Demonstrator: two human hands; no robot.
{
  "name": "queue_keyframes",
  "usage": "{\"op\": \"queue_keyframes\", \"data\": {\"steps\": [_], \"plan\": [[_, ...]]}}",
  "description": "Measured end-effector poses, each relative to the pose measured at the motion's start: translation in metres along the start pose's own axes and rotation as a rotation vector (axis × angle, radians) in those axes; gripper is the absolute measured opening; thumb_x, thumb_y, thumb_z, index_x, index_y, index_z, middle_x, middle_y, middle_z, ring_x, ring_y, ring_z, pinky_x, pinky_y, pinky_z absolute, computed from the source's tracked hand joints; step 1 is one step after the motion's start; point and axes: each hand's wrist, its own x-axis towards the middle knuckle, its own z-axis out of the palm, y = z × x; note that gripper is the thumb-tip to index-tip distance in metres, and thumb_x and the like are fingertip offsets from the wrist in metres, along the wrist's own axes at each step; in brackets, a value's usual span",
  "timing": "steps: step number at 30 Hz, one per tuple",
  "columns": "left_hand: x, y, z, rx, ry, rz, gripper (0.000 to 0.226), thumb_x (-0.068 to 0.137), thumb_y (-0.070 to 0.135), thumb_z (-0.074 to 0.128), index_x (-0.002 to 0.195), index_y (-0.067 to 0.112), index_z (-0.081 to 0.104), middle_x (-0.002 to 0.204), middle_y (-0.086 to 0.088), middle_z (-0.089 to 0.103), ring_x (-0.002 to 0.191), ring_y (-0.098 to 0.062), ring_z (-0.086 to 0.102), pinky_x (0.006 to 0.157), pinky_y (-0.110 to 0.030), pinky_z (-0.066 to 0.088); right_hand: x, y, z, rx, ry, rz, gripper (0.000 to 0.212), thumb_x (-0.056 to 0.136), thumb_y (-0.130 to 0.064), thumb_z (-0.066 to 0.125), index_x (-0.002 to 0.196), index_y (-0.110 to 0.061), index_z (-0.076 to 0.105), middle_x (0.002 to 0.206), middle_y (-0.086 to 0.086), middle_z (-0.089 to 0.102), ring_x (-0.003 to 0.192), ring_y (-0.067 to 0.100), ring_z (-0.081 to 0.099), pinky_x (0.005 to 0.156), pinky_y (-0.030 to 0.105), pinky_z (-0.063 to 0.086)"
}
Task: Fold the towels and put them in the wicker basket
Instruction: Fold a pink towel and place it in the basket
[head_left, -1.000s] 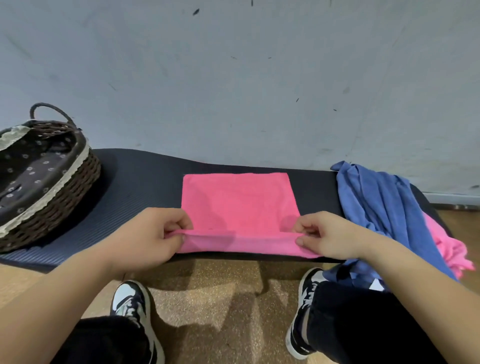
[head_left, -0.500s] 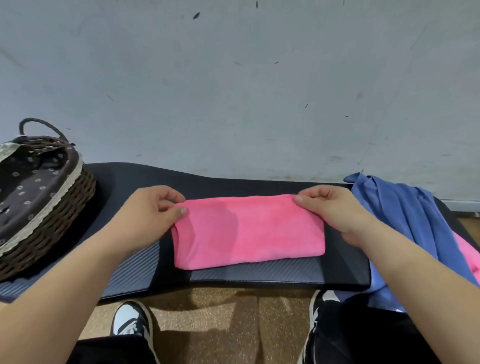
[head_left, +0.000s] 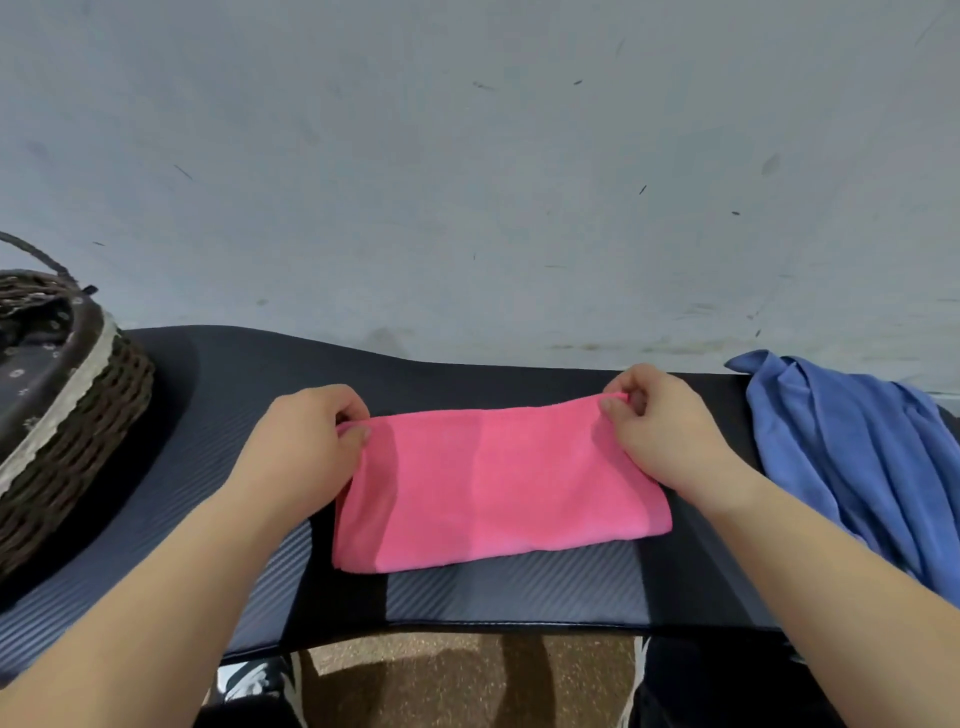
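Observation:
A pink towel lies folded in half on the dark mat, a wide rectangle in the middle. My left hand pinches its far left corner between thumb and fingers. My right hand pinches the far right corner in the same way. The wicker basket, dark brown with a dotted dark liner and a pale lace rim, stands at the left edge of the view, only partly in frame. A crumpled blue towel lies at the right end of the mat.
A grey wall rises just behind the mat. Below the mat's front edge I see a brown floor, my dark trouser legs and a black-and-white shoe.
The near edge of the pink towel was brought over to the far edge, halving it. Both hands now pinch the far corners. The view has tilted upward.

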Motion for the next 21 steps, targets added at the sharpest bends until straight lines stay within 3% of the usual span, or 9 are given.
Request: {"op": "queue_keyframes", "data": {"steps": [5, 7, 9, 11, 13, 15, 17, 19, 21], "plan": [[-0.003, 0.002, 0.003, 0.019, 0.032, 0.016, 0.01, 0.093, 0.018, 0.066, 0.095, 0.028, 0.067, 0.091, 0.012, 0.066, 0.087, -0.015, 0.063, 0.074, -0.037, 0.053, 0.001, 0.002, 0.003, 0.047, 0.051, 0.04, 0.003, 0.094, -0.022, 0.068, 0.094, -0.019, 0.065, 0.076, -0.006, 0.059, 0.071, 0.006, 0.054, 0.06, 0.021, 0.037], [-0.007, 0.007, 0.003, 0.122, 0.087, 0.071, 0.025, 0.093, 0.02, 0.065, 0.118, 0.022, 0.066, 0.114, 0.006, 0.064, 0.105, -0.022, 0.059, 0.083, -0.043, 0.053, -0.001, 0.0, 0.002, 0.058, 0.067, 0.048, 0.018, 0.093, -0.025, 0.07, 0.108, -0.018, 0.065, 0.087, -0.005, 0.062, 0.078, 0.005, 0.056, 0.066, 0.019, 0.04], [-0.016, 0.016, 0.002, 0.16, 0.142, 0.194, 0.035, 0.091, 0.018, 0.067, 0.126, 0.017, 0.066, 0.133, 0.0, 0.061, 0.12, -0.027, 0.055, 0.092, -0.047, 0.053, -0.004, -0.003, 0.0, 0.014, 0.099, 0.01, 0.034, 0.092, -0.031, 0.07, 0.123, -0.02, 0.062, 0.107, -0.002, 0.065, 0.091, 0.013, 0.061, 0.079, 0.029, 0.05], [-0.031, 0.023, 0.008, 0.187, 0.092, 0.368, 0.04, 0.091, 0.023, 0.069, 0.13, 0.017, 0.066, 0.145, -0.004, 0.057, 0.135, -0.028, 0.049, 0.106, -0.044, 0.046, -0.013, -0.011, -0.003, -0.069, 0.118, -0.112, 0.038, 0.094, -0.033, 0.066, 0.13, -0.021, 0.062, 0.125, -0.001, 0.063, 0.111, 0.018, 0.06, 0.095, 0.038, 0.05], [-0.045, 0.02, 0.021, 0.224, -0.084, 0.451, 0.055, 0.096, 0.044, 0.06, 0.146, 0.022, 0.053, 0.161, -0.006, 0.039, 0.152, -0.027, 0.03, 0.122, -0.039, 0.027, -0.027, -0.019, 0.002, -0.169, 0.015, -0.286, 0.042, 0.096, -0.034, 0.063, 0.135, -0.02, 0.06, 0.136, 0.001, 0.061, 0.128, 0.023, 0.054, 0.107, 0.034, 0.042], [-0.054, 0.007, 0.032, 0.311, -0.251, 0.42, 0.077, 0.096, 0.069, 0.027, 0.162, 0.032, 0.02, 0.171, -0.001, 0.003, 0.158, -0.022, -0.004, 0.128, -0.039, 0.004, -0.044, -0.022, 0.014, -0.262, -0.198, -0.357, 0.059, 0.099, -0.045, 0.056, 0.153, -0.022, 0.044, 0.16, 0.007, 0.04, 0.151, 0.027, 0.031, 0.123, 0.034, 0.023], [-0.058, -0.008, 0.038, 0.364, -0.299, 0.397, 0.079, 0.09, 0.075, 0.001, 0.161, 0.04, -0.008, 0.167, 0.009, -0.024, 0.152, -0.013, -0.029, 0.127, -0.042, -0.008, -0.053, -0.014, 0.025, -0.42, -0.371, -0.317, 0.076, 0.101, -0.063, 0.038, 0.164, -0.03, 0.011, 0.172, 0.005, 0.0, 0.159, 0.023, -0.007, 0.129, 0.041, 0.0], [-0.059, -0.016, 0.039, 0.33, -0.285, 0.391, 0.073, 0.092, 0.075, -0.003, 0.157, 0.046, -0.015, 0.165, 0.013, -0.029, 0.148, -0.008, -0.035, 0.126, -0.042, -0.012, -0.056, -0.006, 0.029, -0.545, -0.434, -0.28, 0.08, 0.098, -0.071, 0.02, 0.162, -0.035, -0.01, 0.168, -0.001, -0.025, 0.154, 0.018, -0.027, 0.126, 0.042, -0.012], [-0.059, -0.015, 0.038, 0.32, -0.284, 0.386, 0.071, 0.093, 0.074, -0.005, 0.157, 0.047, -0.015, 0.165, 0.014, -0.029, 0.148, -0.007, -0.035, 0.126, -0.041, -0.014, -0.055, -0.003, 0.029, -0.548, -0.418, -0.281, 0.079, 0.096, -0.073, 0.014, 0.161, -0.037, -0.014, 0.166, -0.004, -0.029, 0.151, 0.016, -0.032, 0.125, 0.041, -0.016]]}}
